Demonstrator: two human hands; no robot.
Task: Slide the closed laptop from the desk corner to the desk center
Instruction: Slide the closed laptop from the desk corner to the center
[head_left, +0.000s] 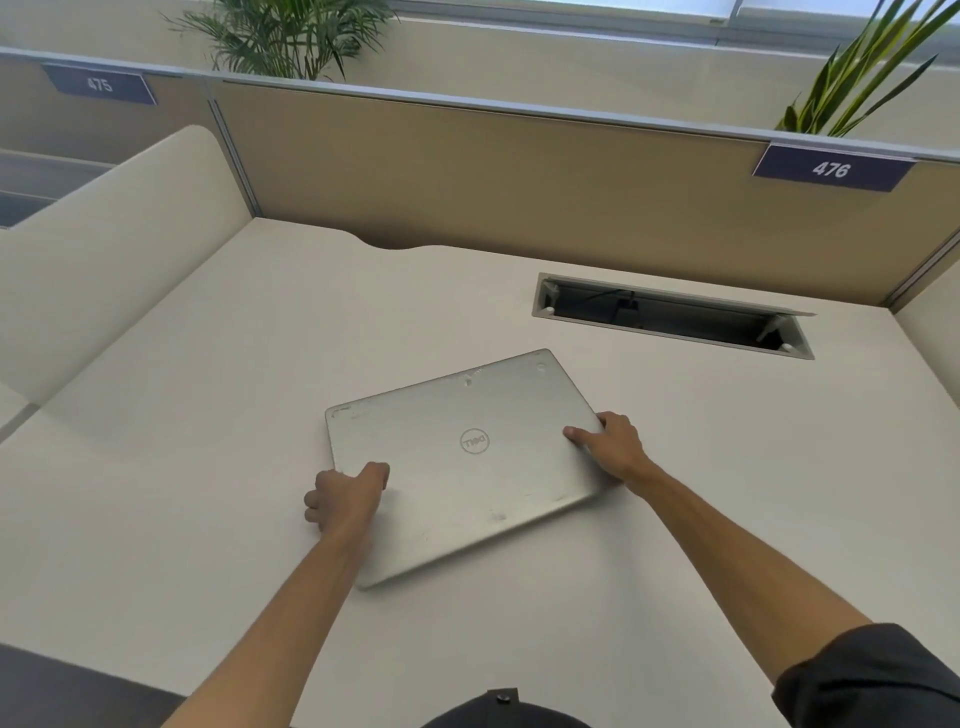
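A closed silver laptop (467, 457) with a round logo on its lid lies flat on the white desk (208, 415), turned at an angle, around the middle of the desk. My left hand (345, 496) grips its left edge, thumb on the lid and fingers curled beside it. My right hand (610, 444) holds the right edge, thumb resting on the lid and the fingers wrapped over the side.
An open cable slot (670, 317) is cut into the desk behind the laptop to the right. Tan partition panels (467, 171) wall the back, with number tags 475 (98, 85) and 476 (831, 169). A curved white divider (119, 234) stands left. Plants rise behind the partition.
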